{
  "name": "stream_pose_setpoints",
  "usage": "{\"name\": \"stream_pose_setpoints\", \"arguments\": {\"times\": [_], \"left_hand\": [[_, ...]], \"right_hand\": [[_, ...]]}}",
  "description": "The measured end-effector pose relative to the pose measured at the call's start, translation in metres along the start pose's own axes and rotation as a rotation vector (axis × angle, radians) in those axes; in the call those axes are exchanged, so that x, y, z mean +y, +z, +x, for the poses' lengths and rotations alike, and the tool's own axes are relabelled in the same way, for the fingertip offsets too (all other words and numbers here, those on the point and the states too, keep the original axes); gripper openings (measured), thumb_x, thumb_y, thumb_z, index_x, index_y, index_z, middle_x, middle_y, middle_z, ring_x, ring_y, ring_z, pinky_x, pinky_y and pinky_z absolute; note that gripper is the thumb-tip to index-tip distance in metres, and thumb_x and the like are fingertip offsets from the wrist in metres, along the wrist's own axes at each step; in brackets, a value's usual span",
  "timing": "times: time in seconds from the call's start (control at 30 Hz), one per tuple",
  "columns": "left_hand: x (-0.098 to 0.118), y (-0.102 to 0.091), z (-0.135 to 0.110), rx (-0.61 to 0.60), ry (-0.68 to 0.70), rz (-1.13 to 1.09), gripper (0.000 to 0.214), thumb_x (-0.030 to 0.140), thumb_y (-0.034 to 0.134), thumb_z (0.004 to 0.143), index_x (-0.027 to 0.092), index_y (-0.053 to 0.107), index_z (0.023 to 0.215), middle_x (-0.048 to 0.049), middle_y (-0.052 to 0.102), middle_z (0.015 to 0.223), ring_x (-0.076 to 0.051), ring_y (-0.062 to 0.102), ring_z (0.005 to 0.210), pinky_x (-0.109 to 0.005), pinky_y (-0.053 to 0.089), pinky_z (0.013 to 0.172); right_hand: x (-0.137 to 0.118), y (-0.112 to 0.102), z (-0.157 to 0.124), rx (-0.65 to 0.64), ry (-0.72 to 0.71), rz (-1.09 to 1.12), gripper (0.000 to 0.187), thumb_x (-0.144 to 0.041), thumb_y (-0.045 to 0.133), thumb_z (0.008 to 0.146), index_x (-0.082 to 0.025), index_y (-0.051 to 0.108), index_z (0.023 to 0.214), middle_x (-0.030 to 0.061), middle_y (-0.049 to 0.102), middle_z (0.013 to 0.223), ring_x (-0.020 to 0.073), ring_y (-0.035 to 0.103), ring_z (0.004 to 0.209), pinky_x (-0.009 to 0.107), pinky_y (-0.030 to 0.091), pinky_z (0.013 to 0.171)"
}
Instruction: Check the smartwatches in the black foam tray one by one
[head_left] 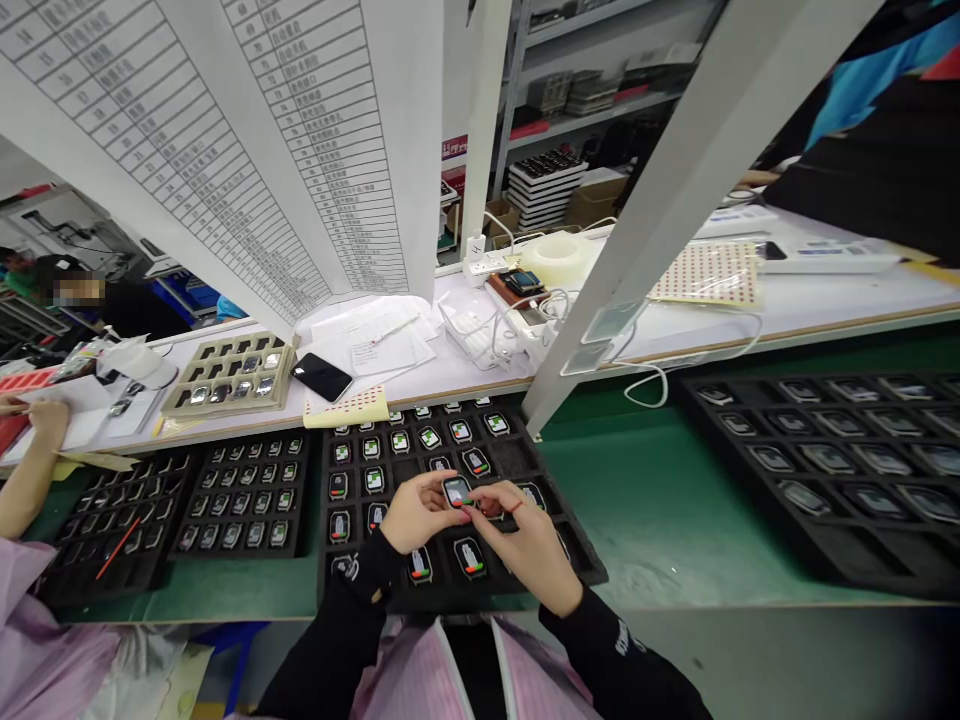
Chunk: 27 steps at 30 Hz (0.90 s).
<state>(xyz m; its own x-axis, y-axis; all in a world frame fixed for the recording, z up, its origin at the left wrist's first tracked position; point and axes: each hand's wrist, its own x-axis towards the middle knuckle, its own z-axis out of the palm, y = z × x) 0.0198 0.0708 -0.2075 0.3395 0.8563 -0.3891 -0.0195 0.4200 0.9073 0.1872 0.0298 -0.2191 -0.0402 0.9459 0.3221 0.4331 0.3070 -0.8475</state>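
Observation:
My left hand (416, 518) is closed around a small smartwatch body (457, 491) with a lit screen, held just above a black foam tray (525, 455). My right hand (525, 540) is pinched against the watch's lower right edge, fingertips touching it. The tray under both hands holds several more watch bodies with lit screens in its pockets. Black sleeves cover both forearms.
Two smaller black trays (244, 495) of watch bodies lie to the left, a large black tray (825, 470) to the right on the green mat. A beige tray (232, 375), a phone (322, 376), papers and cables sit on the white shelf. Another person's arm (30, 460) works at far left.

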Motion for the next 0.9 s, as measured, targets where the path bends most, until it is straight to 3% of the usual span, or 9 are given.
{"name": "stream_pose_setpoints", "arguments": {"times": [0.23, 0.37, 0.47, 0.57, 0.63, 0.73, 0.9], "left_hand": [[-0.002, -0.002, -0.011, -0.004, 0.026, 0.2, 0.073, 0.024, 0.083, 0.056, 0.011, 0.059, 0.123, -0.0022, 0.06, 0.075, -0.01, 0.055, 0.062, -0.022, 0.045, 0.059], [-0.01, 0.005, -0.016, -0.035, 0.055, 0.274, 0.064, 0.015, 0.081, 0.055, 0.012, 0.062, 0.116, -0.0055, 0.061, 0.093, -0.008, 0.054, 0.063, -0.02, 0.044, 0.057], [-0.012, 0.01, -0.02, -0.048, 0.079, 0.343, 0.06, 0.011, 0.08, 0.057, 0.012, 0.062, 0.114, -0.0066, 0.062, 0.098, -0.008, 0.053, 0.063, -0.02, 0.044, 0.057], [-0.007, 0.007, -0.022, -0.058, 0.117, 0.373, 0.056, 0.007, 0.077, 0.061, 0.014, 0.062, 0.114, -0.0059, 0.063, 0.1, -0.009, 0.054, 0.066, -0.02, 0.044, 0.059], [0.003, 0.0, -0.022, -0.021, 0.149, 0.387, 0.054, 0.007, 0.075, 0.063, 0.017, 0.063, 0.115, -0.0052, 0.064, 0.101, -0.009, 0.055, 0.067, -0.02, 0.044, 0.061], [0.031, -0.012, -0.019, 0.054, 0.269, 0.431, 0.052, 0.008, 0.072, 0.068, 0.02, 0.062, 0.117, -0.0038, 0.063, 0.1, -0.009, 0.055, 0.07, -0.021, 0.044, 0.064], [0.109, -0.012, 0.0, 0.136, 0.637, 0.506, 0.048, 0.011, 0.068, 0.074, 0.023, 0.06, 0.12, -0.0038, 0.064, 0.106, -0.012, 0.056, 0.08, -0.021, 0.045, 0.068]], "right_hand": [[-0.003, 0.002, 0.0, -0.018, -0.024, -0.012, 0.011, -0.026, 0.056, 0.092, -0.02, 0.065, 0.093, 0.0018, 0.057, 0.083, 0.0144, 0.056, 0.075, 0.028, 0.044, 0.072], [-0.001, -0.001, 0.001, -0.077, -0.003, -0.07, 0.019, -0.033, 0.051, 0.095, -0.021, 0.066, 0.096, 0.0033, 0.062, 0.087, 0.0179, 0.058, 0.082, 0.031, 0.043, 0.076], [-0.002, -0.005, -0.002, -0.109, 0.054, -0.076, 0.024, -0.038, 0.049, 0.095, -0.021, 0.066, 0.093, 0.0029, 0.065, 0.085, 0.0185, 0.059, 0.078, 0.032, 0.043, 0.074], [-0.004, -0.01, -0.007, -0.057, 0.176, 0.03, 0.029, -0.044, 0.048, 0.095, -0.019, 0.063, 0.093, 0.0013, 0.062, 0.069, 0.0158, 0.058, 0.064, 0.028, 0.045, 0.065], [-0.006, -0.013, -0.009, 0.017, 0.254, 0.145, 0.031, -0.046, 0.047, 0.094, -0.018, 0.059, 0.094, 0.0005, 0.06, 0.064, 0.0142, 0.057, 0.058, 0.025, 0.046, 0.06], [-0.006, -0.016, -0.009, 0.115, 0.33, 0.267, 0.033, -0.05, 0.051, 0.091, -0.017, 0.059, 0.093, 0.0053, 0.066, 0.079, 0.014, 0.06, 0.063, 0.023, 0.05, 0.059], [-0.006, -0.017, -0.008, 0.15, 0.357, 0.302, 0.042, -0.051, 0.061, 0.082, -0.015, 0.066, 0.102, 0.0084, 0.067, 0.084, 0.0156, 0.061, 0.062, 0.024, 0.054, 0.057]]}}
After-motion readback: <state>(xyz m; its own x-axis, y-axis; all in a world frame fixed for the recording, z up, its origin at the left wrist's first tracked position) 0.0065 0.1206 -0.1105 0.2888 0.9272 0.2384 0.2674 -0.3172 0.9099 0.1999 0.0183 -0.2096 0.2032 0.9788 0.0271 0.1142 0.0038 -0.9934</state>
